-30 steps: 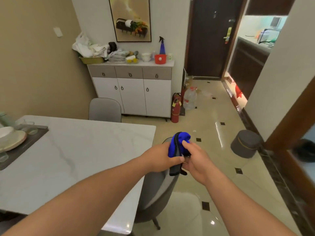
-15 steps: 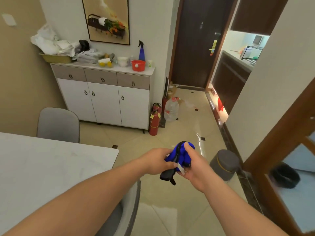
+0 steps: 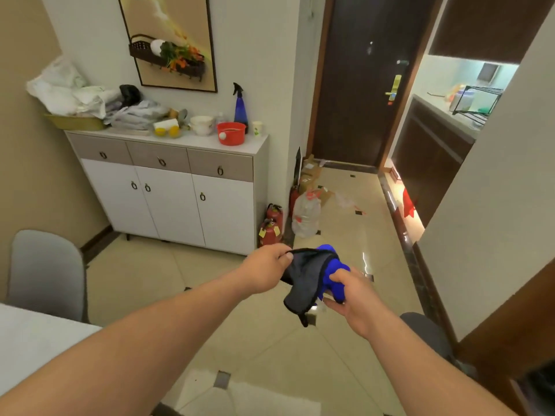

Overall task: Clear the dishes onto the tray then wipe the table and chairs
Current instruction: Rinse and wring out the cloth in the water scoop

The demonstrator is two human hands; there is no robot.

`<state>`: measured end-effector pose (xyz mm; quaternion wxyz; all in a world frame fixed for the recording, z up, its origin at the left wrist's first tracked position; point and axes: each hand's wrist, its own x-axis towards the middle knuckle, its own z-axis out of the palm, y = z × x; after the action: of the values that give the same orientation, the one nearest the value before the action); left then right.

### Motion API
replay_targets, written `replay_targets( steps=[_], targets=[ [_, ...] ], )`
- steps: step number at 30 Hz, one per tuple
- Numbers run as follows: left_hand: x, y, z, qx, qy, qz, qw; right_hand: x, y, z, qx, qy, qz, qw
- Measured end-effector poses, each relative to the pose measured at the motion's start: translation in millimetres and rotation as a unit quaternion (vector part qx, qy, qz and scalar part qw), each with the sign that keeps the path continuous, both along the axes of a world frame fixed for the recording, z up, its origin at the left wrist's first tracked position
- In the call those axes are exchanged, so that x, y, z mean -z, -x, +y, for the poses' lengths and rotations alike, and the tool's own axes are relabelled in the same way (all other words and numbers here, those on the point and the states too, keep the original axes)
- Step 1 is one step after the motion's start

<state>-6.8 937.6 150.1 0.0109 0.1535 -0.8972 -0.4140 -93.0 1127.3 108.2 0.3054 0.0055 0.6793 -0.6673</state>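
Both my hands hold a cleaning cloth (image 3: 312,274), grey on one side and blue on the other, in mid-air above the tiled floor. My left hand (image 3: 265,273) pinches the grey edge at its upper left. My right hand (image 3: 350,292) grips the bunched blue part. The cloth is partly spread between them, a grey corner hanging down. A corner of the white marble table (image 3: 27,337) shows at the lower left. A grey chair (image 3: 45,265) stands behind that corner. The tray and dishes are out of view.
A white sideboard (image 3: 180,187) cluttered with bags, bowls, a red basin (image 3: 231,133) and a blue spray bottle (image 3: 240,106) stands against the wall. Two fire extinguishers (image 3: 271,226) and a water jug (image 3: 306,213) sit beside it. A grey stool (image 3: 426,331) stands at right.
The view has swung right, away from the table and the chair back. My hands have pulled apart, unfolding the bunched cloth so its grey side shows.
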Motion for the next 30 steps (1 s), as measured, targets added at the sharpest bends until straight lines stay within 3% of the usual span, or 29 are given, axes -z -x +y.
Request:
replay_targets(
  steps=[5, 8, 12, 16, 20, 26, 30],
  targets=[
    [-23, 91, -45, -0.112, 0.059, 0.013, 0.992, 19, 109, -33, -0.102, -0.16, 0.101, 0.977],
    [-51, 146, -72, -0.12, 0.143, -0.012, 0.982, -8, 176, -74, -0.199, -0.108, 0.164, 0.96],
    [-83, 198, -106, -0.124, 0.2, 0.0, 0.972, -51, 230, -154, -0.361, -0.03, 0.273, 0.891],
    [-99, 239, -165, -0.156, 0.225, 0.013, 0.962, -61, 261, -239, -0.456, 0.018, 0.262, 0.85],
    [-108, 277, -241, -0.22, 0.183, 0.052, 0.957, -36, 298, -319, -0.462, 0.025, 0.201, 0.863],
    [-107, 352, -381, -0.277, 0.049, 0.139, 0.949, -30, 379, -457, -0.424, -0.01, 0.194, 0.885],
    [-129, 413, -470, -0.299, 0.012, 0.202, 0.932, -45, 451, -532, -0.398, -0.041, 0.192, 0.896]
  ],
)
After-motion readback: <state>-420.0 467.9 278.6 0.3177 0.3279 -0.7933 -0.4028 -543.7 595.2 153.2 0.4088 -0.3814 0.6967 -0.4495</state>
